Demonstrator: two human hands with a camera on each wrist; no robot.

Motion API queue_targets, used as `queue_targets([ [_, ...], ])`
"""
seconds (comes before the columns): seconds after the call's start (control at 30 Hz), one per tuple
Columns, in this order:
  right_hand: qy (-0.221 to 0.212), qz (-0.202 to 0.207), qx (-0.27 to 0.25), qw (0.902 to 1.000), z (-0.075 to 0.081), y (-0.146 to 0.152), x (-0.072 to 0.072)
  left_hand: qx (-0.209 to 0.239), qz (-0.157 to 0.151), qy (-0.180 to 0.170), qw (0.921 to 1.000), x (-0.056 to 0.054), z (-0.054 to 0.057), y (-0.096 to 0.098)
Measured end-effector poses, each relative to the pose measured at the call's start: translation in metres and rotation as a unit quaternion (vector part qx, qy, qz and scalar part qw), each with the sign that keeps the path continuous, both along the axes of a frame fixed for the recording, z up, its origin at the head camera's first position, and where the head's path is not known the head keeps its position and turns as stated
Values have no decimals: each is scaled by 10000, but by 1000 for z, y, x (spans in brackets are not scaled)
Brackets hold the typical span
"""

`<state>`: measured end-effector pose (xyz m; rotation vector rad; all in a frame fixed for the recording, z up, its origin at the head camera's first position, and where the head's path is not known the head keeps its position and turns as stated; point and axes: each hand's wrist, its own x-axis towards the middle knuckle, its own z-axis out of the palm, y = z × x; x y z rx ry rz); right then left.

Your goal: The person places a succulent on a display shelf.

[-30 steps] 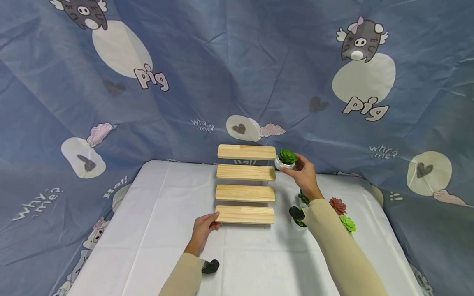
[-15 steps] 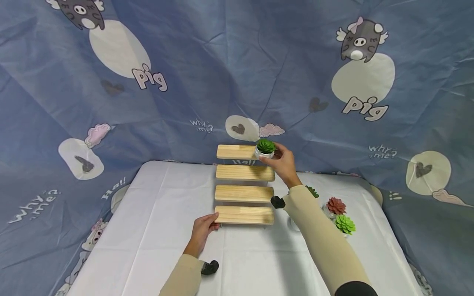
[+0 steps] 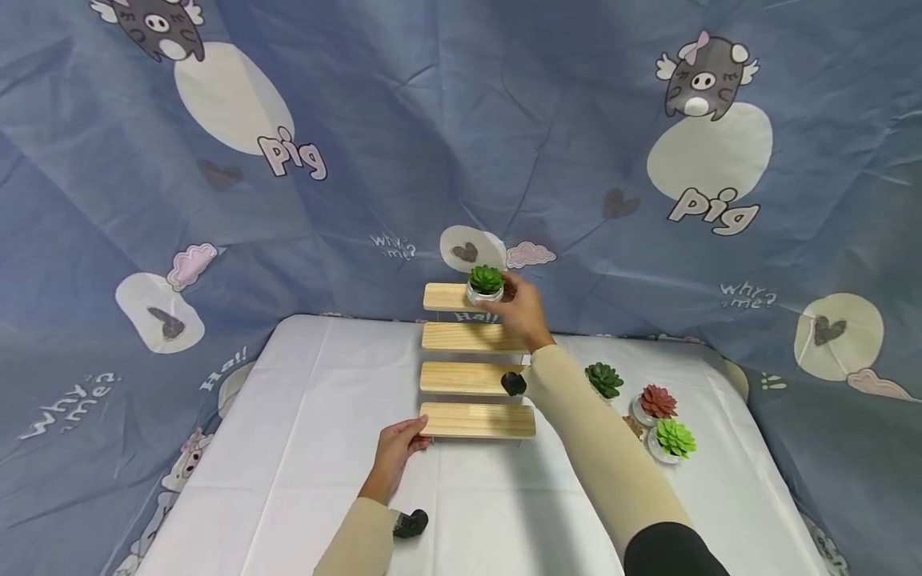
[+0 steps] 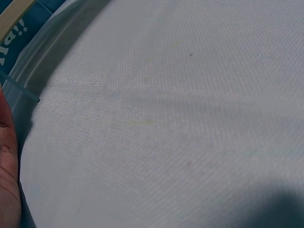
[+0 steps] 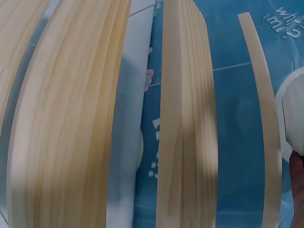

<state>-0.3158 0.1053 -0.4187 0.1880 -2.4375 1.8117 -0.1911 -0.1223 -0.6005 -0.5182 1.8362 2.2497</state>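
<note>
A wooden stepped shelf (image 3: 478,376) with several tiers stands mid-table in the head view. My right hand (image 3: 520,310) grips a small green succulent in a white pot (image 3: 486,284) over the middle of the top tier (image 3: 442,297). My left hand (image 3: 399,448) holds the left end of the bottom tier (image 3: 478,419). The right wrist view shows the wooden tiers (image 5: 71,123) close up and the white pot's edge (image 5: 293,114) at the right. The left wrist view shows white tablecloth (image 4: 180,118) and a strip of my palm (image 4: 7,175).
A dark green succulent (image 3: 603,379), a red one (image 3: 656,401) and a light green one (image 3: 674,438) stand on the white table (image 3: 288,448) right of the shelf. A blue cartoon-pig cloth (image 3: 461,144) hangs behind and around the table.
My right hand has carried the green succulent leftward from beside the shelf's right end to over the middle of the top tier. The left hand has stayed on the bottom tier.
</note>
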Motion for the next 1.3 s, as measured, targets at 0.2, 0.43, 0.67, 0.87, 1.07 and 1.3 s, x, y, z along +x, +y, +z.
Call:
queue_targets([
  [0.2, -57, 150, -329, 9993, -4, -10, -6, 74, -75, -34, 9999, -1, -3, -2],
  [0.43, 187, 116, -292, 9993, -6, -19, -7, 8, -68, -10, 10000, 1, 0, 0],
  [0.67, 245, 42, -136, 9996, -6, -33, -8, -53, -13, 98, 9999, 3, 2, 1],
  [0.87, 94, -179, -126, 9997, -7, -40, -8, 90, -111, 162, 9998, 4, 4, -1],
  [1.07, -143, -187, -505, 9984, -10, -31, 3, 57, -57, 115, 9999, 2, 0, -1],
  [1.3, -190, -238, -662, 9973, -16, -9, 17, 75, -149, 48, 9998, 0, -2, -1],
])
